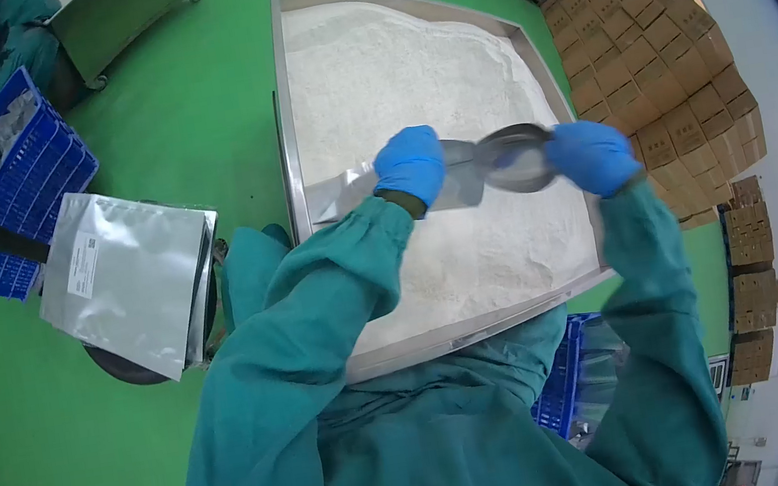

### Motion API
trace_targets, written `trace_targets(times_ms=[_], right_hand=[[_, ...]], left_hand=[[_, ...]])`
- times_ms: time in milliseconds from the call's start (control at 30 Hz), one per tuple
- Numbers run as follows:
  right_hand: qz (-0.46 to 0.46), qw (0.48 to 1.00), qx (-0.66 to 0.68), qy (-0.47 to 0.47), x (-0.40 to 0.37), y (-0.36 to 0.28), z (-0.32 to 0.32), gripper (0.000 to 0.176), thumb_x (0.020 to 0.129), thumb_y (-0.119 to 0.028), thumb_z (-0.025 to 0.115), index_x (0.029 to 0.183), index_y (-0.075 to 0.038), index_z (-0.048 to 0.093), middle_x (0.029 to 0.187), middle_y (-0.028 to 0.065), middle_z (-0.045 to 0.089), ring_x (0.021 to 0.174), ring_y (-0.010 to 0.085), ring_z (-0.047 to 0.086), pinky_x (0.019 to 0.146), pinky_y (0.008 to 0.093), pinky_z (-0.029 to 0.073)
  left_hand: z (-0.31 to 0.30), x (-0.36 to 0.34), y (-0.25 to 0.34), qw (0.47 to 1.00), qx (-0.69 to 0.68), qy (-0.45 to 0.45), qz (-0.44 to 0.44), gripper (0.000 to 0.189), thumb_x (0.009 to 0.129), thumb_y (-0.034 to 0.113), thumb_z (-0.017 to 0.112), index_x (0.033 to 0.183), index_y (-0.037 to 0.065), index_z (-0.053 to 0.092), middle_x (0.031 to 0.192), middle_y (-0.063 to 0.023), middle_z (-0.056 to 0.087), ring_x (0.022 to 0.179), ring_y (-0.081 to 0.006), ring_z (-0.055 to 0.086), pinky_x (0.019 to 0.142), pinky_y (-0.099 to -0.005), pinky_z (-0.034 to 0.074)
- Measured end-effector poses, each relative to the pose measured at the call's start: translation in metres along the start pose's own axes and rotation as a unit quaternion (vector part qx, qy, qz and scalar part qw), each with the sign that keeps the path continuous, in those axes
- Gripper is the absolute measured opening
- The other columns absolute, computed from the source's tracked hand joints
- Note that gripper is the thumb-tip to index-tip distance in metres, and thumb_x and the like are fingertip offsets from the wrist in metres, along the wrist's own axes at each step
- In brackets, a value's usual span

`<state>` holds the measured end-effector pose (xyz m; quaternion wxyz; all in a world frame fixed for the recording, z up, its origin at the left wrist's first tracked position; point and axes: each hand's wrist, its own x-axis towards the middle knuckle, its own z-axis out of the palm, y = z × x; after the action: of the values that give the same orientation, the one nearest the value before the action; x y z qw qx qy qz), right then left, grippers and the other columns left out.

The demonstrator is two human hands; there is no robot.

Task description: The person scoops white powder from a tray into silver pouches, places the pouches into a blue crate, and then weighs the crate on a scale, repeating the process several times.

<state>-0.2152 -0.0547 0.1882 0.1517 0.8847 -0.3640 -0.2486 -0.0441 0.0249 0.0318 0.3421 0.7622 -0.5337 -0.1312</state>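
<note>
My left hand [411, 169], in a blue glove, is closed around a silver foil bag [456, 178], which shows on both sides of the fist. In my right hand [593, 158], also gloved in blue, is a round metal scoop [519, 173] with a dark rim, gripped at its right side. The scoop is tilted towards the bag and overlaps its right end in this view. Both hands are above a large metal tray [286, 107] filled with white powder [403, 70]. The bag's opening is hidden.
A stack of silver foil bags [128, 277] lies on a stand to the left, beside a blue crate [57, 177]. Another blue crate [559, 381] is near my body, at the tray's front right. Stacked cardboard boxes [652, 53] line the right wall. A green cart [125, 21] stands at the upper left.
</note>
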Motion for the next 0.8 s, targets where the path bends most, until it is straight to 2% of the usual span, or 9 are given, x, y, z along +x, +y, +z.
trace_targets(times_ms=[67,133,233,267,400,567,633,700,800], right_hand=[[0.009,1.000,-0.025,-0.011,-0.002,0.045,0.025,0.024,0.079,-0.024,0.050,0.081,-0.005,0.064,0.079,0.0163,0.062,0.075,0.0339,0.060,0.064,0.0426,0.047],[0.003,0.995,0.059,-0.085,0.021,0.055,0.117,0.027,0.079,-0.029,0.049,0.080,-0.007,0.065,0.082,0.0164,0.062,0.078,0.0344,0.059,0.067,0.0433,0.046],[-0.124,0.969,0.126,-0.173,0.057,-0.026,0.289,0.032,0.080,-0.031,0.045,0.097,-0.011,0.063,0.094,0.0147,0.063,0.084,0.0318,0.060,0.074,0.0408,0.047],[-0.093,0.954,0.224,-0.176,0.055,-0.079,0.306,0.031,0.082,-0.028,0.041,0.095,-0.009,0.061,0.092,0.0164,0.062,0.084,0.0335,0.059,0.075,0.0428,0.045],[-0.051,0.924,0.351,-0.144,0.050,-0.139,0.302,0.028,0.081,-0.028,0.041,0.087,-0.006,0.057,0.085,0.0199,0.060,0.079,0.0381,0.057,0.072,0.0460,0.044],[-0.012,0.873,0.469,-0.130,-0.003,-0.028,0.170,0.017,0.078,-0.014,0.048,0.077,0.001,0.057,0.062,0.0157,0.056,0.057,0.0183,0.054,0.057,0.0347,0.043],[0.030,0.893,0.446,-0.055,-0.014,0.010,0.127,0.018,0.079,-0.013,0.047,0.080,0.002,0.058,0.062,0.0161,0.056,0.057,0.0186,0.055,0.057,0.0343,0.043],[0.041,0.906,0.421,-0.026,-0.013,0.022,0.063,0.018,0.080,-0.011,0.045,0.082,0.001,0.057,0.057,0.0063,0.051,0.052,0.0095,0.047,0.049,0.0265,0.041],[0.011,0.949,0.313,-0.042,0.020,0.017,0.016,0.022,0.081,-0.017,0.046,0.085,0.001,0.059,0.061,0.0111,0.056,0.055,0.0164,0.055,0.052,0.0305,0.044]], left_hand=[[0.027,0.015,-0.040,0.997,0.003,0.056,0.053,0.016,0.077,0.016,0.050,0.077,0.005,0.062,0.079,-0.0160,0.062,0.075,-0.0322,0.061,0.066,-0.0409,0.049],[0.018,0.027,-0.057,0.994,0.028,-0.015,0.104,0.018,0.081,0.018,0.048,0.080,0.004,0.060,0.080,-0.0168,0.060,0.077,-0.0330,0.058,0.069,-0.0409,0.046],[-0.014,0.022,-0.043,0.998,-0.002,-0.063,-0.010,0.022,0.084,0.022,0.047,0.080,0.005,0.060,0.081,-0.0156,0.060,0.076,-0.0329,0.057,0.068,-0.0410,0.046],[-0.005,0.023,-0.054,0.999,0.007,-0.024,0.025,0.025,0.085,0.026,0.047,0.081,0.005,0.060,0.081,-0.0151,0.060,0.075,-0.0330,0.056,0.068,-0.0406,0.045],[-0.002,0.025,-0.056,0.999,0.006,-0.014,0.034,0.025,0.085,0.025,0.047,0.081,0.004,0.060,0.080,-0.0153,0.060,0.075,-0.0333,0.056,0.068,-0.0403,0.046],[-0.009,0.039,-0.059,0.998,-0.014,0.000,0.054,0.024,0.085,0.024,0.046,0.080,0.004,0.059,0.080,-0.0157,0.059,0.075,-0.0327,0.056,0.066,-0.0406,0.046],[-0.004,0.043,-0.059,0.998,-0.001,-0.006,0.055,0.024,0.084,0.024,0.046,0.079,0.005,0.060,0.080,-0.0155,0.060,0.075,-0.0326,0.057,0.066,-0.0411,0.046],[-0.006,0.040,-0.054,0.998,0.019,-0.011,0.056,0.024,0.084,0.025,0.046,0.078,0.006,0.060,0.080,-0.0152,0.060,0.075,-0.0326,0.057,0.066,-0.0415,0.046],[-0.010,0.020,-0.038,0.999,0.014,-0.017,0.026,0.023,0.083,0.025,0.046,0.077,0.008,0.061,0.079,-0.0139,0.061,0.074,-0.0325,0.058,0.065,-0.0421,0.047]])
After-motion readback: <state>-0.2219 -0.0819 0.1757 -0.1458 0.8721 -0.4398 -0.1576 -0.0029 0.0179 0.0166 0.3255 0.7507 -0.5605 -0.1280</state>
